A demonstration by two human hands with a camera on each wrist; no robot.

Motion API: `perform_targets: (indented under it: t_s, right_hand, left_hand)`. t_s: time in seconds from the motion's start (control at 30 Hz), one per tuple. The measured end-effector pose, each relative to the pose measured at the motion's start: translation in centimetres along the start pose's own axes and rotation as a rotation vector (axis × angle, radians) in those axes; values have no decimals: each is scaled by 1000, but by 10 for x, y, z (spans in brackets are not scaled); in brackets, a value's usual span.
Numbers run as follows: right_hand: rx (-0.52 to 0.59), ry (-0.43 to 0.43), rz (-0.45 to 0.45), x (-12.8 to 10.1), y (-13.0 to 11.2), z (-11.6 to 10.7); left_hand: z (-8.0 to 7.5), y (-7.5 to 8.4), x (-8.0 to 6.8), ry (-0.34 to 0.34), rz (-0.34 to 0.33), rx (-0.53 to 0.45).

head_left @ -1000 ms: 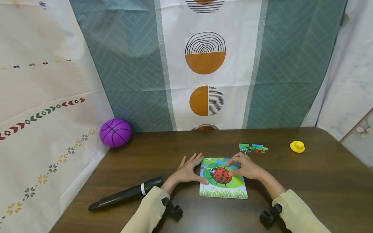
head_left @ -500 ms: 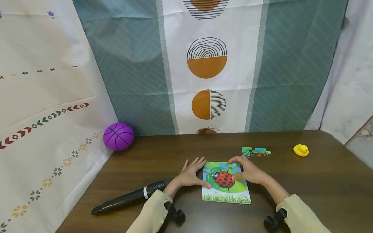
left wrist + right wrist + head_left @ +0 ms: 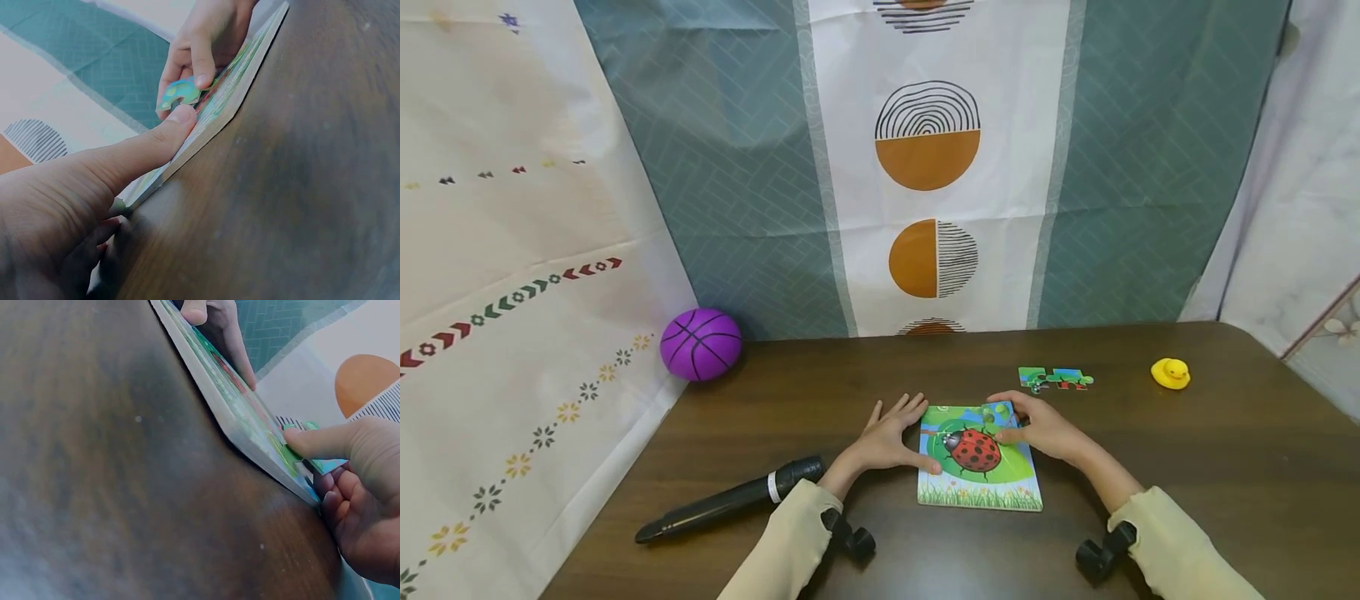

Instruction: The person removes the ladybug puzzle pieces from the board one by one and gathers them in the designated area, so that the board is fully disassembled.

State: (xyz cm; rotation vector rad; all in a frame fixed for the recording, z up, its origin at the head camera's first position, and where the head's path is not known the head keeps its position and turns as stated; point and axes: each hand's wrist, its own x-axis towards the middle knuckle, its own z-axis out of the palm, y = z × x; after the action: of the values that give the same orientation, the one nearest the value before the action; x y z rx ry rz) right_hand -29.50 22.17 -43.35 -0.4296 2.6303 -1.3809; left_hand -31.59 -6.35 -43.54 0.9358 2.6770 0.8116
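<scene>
A ladybird puzzle board (image 3: 977,492) lies flat on the dark wooden table (image 3: 1187,467). My left hand (image 3: 886,440) lies beside its left edge with fingers spread, and the thumb (image 3: 178,117) presses on the board's rim (image 3: 212,134). My right hand (image 3: 1037,429) is at the board's top right corner and pinches a blue-green puzzle piece (image 3: 997,412) between thumb and fingers. The left wrist view shows that piece (image 3: 178,94) tilted just above the board. In the right wrist view my thumb (image 3: 312,442) rests on the board (image 3: 237,415).
Two joined loose puzzle pieces (image 3: 1054,379) lie behind the board. A yellow rubber duck (image 3: 1169,373) sits at the far right, a purple ball (image 3: 701,344) at the back left, and a black microphone (image 3: 730,498) at the front left. Cloth backdrops close the back and left.
Both hands stay at the board. The right hand's fingers have shifted a little at the top right corner, where the piece now shows tilted. The head view wobbled.
</scene>
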Motion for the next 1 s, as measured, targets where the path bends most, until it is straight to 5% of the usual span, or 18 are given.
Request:
perform_targets:
  t_s: [0.27, 0.7, 1.0]
  right_hand:
    - [92, 15, 47, -6, 3, 6]
    - [48, 112, 47, 4, -1, -5]
    - [128, 140, 75, 1, 5, -5]
  left_hand:
    - [6, -1, -4, -11, -5, -5]
    - [-5, 1, 5, 2, 0, 13]
    - [0, -1, 1, -4, 7, -7]
